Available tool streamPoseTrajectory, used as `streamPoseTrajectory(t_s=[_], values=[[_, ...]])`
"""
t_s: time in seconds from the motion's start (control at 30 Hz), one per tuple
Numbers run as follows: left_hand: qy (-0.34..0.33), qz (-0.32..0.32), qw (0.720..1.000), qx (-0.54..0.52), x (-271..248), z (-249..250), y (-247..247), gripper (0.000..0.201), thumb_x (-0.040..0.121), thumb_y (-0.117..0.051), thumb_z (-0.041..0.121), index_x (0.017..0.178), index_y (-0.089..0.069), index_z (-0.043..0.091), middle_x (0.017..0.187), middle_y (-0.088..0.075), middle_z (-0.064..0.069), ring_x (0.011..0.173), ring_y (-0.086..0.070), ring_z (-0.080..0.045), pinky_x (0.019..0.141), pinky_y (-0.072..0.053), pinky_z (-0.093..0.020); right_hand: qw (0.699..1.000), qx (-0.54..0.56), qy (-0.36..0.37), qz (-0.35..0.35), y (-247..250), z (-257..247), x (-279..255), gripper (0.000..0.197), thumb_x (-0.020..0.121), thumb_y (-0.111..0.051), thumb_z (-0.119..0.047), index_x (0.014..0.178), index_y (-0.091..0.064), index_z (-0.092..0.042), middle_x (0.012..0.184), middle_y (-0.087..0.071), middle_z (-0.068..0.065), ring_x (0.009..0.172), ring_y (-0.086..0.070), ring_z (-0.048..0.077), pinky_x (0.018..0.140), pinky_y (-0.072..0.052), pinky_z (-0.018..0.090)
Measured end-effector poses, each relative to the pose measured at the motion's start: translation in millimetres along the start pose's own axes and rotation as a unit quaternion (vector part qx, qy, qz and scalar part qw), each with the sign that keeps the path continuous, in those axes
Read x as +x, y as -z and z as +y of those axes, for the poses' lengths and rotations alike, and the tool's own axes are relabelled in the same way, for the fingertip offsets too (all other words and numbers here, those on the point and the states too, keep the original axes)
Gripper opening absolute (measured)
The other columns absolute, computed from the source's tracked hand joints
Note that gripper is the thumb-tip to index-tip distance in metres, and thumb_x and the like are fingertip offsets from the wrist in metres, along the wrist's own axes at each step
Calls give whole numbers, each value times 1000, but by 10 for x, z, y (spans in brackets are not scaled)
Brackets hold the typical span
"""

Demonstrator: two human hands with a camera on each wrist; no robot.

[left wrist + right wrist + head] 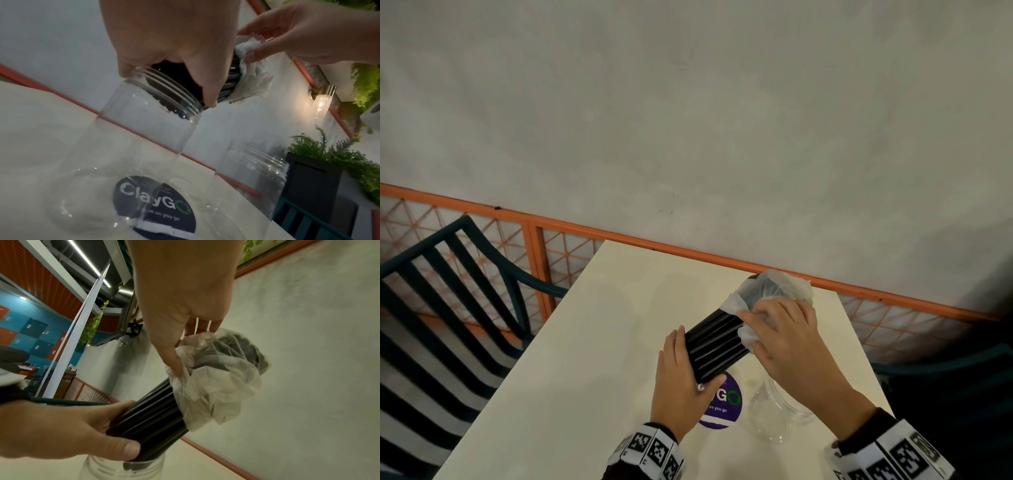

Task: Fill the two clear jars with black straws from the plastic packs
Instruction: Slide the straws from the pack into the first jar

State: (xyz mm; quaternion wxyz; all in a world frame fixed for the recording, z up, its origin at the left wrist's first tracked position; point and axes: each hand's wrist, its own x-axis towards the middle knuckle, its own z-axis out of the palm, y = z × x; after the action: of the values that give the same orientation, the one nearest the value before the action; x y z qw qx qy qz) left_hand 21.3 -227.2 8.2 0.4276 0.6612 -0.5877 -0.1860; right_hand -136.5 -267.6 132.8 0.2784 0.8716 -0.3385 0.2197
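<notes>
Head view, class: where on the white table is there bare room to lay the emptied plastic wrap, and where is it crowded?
Bare room: the white table left of the left hand, toward the dark slatted chair. Crowded: the near right, where the round purple sticker, two clear plastic jars and both hands with the black straw bundle sit.

A bundle of straws (714, 346) is held tilted above the table (571, 359), its lower end set just inside the mouth of the left jar (144, 116). The upper end is covered by the plastic pack (774, 291), bunched there. The bundle is gripped low by the left hand (681, 377) and the pack is pinched by the right hand (784, 339). The second jar (255, 178) stands just to the right. A round sticker (158, 207) lies on the table between the jars, partly under the left jar. A chair (448, 291) stands left of the table.
</notes>
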Motion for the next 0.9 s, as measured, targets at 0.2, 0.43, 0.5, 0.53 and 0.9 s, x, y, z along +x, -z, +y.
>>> streamPoseTrajectory(t_s=[0.2,0.43,0.5,0.53,0.9], values=[[-32,-1,997,72,-40,-113,-47,85,78,-31,75,135,-17,14,139,-44,-16,134,-34,-38,110,-13,-46,999,11,31,-30,-19,-60,108,48,59,-84,-25,104,-67,-19,96,-69,3,97,-43,19,87,-29,34],[29,-82,977,192,-70,-166,15,96,79,-15,77,131,-36,-1,133,-52,-21,125,-46,-41,108,-28,-45,994,12,88,-61,2,-183,157,57,56,-83,-31,107,-64,-16,97,-69,4,97,-43,21,88,-29,35],[53,-120,979,159,-81,-181,77,109,71,-10,84,140,-22,2,147,-32,-21,135,-33,-37,109,-29,-46,991,6,110,-80,-20,-249,160,59,57,-80,-32,111,-60,-17,99,-67,3,99,-48,22,89,-29,36],[52,-118,984,121,-90,-211,98,115,64,-9,88,144,-10,5,153,-17,-17,141,-21,-32,113,-22,-44,988,1,123,-93,-43,-287,151,60,59,-78,-33,113,-58,-18,101,-67,2,99,-53,21,91,-29,36],[-68,-65,987,-127,51,-173,616,74,82,-62,21,139,-19,41,146,-28,15,132,-29,2,107,-32,-21,971,-54,197,-122,-335,-465,-237,104,58,-83,-36,144,-24,-29,157,7,17,141,-6,41,109,-16,60]])
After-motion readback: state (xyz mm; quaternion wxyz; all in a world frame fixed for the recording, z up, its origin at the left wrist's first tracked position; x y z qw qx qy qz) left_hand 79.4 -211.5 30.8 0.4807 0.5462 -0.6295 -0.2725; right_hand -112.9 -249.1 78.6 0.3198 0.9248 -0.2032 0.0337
